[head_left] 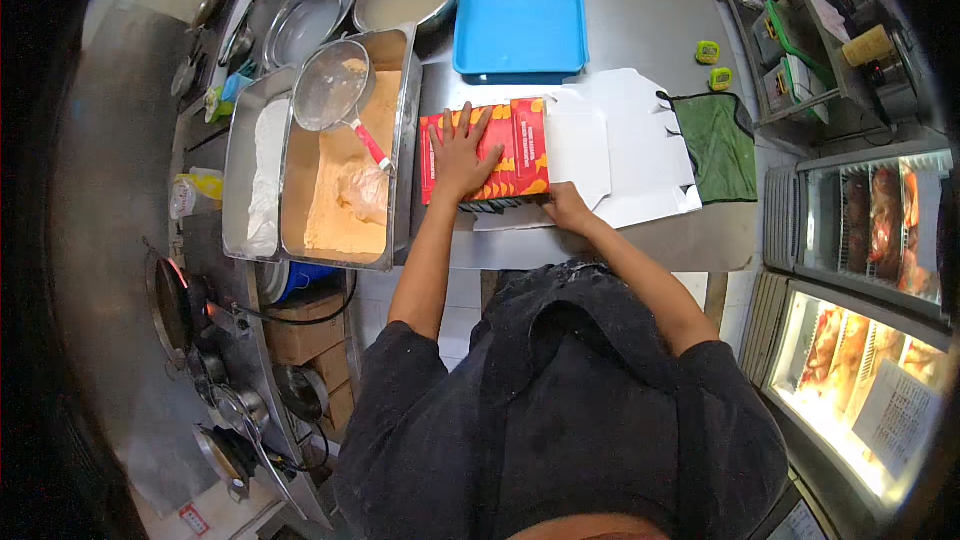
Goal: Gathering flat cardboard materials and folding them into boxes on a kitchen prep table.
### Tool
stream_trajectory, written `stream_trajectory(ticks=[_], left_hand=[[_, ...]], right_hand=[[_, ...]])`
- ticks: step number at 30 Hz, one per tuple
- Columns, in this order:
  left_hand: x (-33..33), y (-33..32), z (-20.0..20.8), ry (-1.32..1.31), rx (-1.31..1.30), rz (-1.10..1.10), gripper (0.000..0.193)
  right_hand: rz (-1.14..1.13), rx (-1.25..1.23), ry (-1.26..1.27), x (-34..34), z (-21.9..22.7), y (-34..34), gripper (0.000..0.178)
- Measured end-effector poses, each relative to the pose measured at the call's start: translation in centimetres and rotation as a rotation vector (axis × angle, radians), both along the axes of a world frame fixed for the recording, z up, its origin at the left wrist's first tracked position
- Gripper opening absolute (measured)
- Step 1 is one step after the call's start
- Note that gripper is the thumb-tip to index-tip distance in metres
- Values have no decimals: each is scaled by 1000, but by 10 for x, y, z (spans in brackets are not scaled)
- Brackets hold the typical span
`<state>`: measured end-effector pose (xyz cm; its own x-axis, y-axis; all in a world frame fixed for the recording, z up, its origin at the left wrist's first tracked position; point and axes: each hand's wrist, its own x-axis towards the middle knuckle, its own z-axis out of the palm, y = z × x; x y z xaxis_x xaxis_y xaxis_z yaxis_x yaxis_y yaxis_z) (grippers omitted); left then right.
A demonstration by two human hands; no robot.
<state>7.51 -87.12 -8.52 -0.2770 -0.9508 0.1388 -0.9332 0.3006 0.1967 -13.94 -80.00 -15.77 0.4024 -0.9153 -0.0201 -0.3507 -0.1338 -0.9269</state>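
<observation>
With the red carton stack point(522, 130) as clock centre and 12 pointing away from the wearer, left to right: pan of white powder point(236, 175) out at 9, long side toward the next one. Pan of orange powder point(403, 125) also at 9, nearer in, right wall just beside the stack. Strainer point(330, 90) at 10, resting on that pan, red handle angled toward 4. Left hand point(462, 160) sits on top of the stack, a bit to the 9 side of centre: palm down, fingers spread and straight toward 12, thumb out toward 2. Flat press, not wrapped round anything; stack is directly under the palm. Left forearm comes up from about 7, elbow bent. Stack itself is on the steel table point(650, 30), red and yellow print up, dark edge showing at 6. Blue tray point(520, 15) at 12 to 1, well clear of both hands. Right hand point(568, 206) at the stack's 4 o'clock corner, up against the edge, stack on its 10 side. Fingers curled, tips hidden; can't tell if it pinches the edge or just bears on it. Right forearm runs in from 5, knuckles outward. White cardboard point(650, 150) at 3, lying flat. Two green timers point(714, 65) at 2, dark green cloth point(715, 150) at 3, past the cardboard.
</observation>
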Motion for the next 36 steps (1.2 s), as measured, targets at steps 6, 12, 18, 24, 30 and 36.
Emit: stream_trajectory(ticks=[6,12,18,24,30,36], left_hand=[[8,0,0,8,56,17,69],[8,0,2,-11,62,9,70],[13,1,4,7,57,2,70],[4,-4,10,-5,84,-15,72],[5,0,6,-51,114,-15,72],[4,-4,8,-94,95,-44,72]], right_hand=[[29,-89,155,8,14,4,27],[201,64,461,25,28,3,30],[190,262,435,-33,53,-67,66],[-43,-67,31,-3,27,-134,32],[19,-101,391,9,18,-129,29],[142,-356,680,11,35,-151,27]])
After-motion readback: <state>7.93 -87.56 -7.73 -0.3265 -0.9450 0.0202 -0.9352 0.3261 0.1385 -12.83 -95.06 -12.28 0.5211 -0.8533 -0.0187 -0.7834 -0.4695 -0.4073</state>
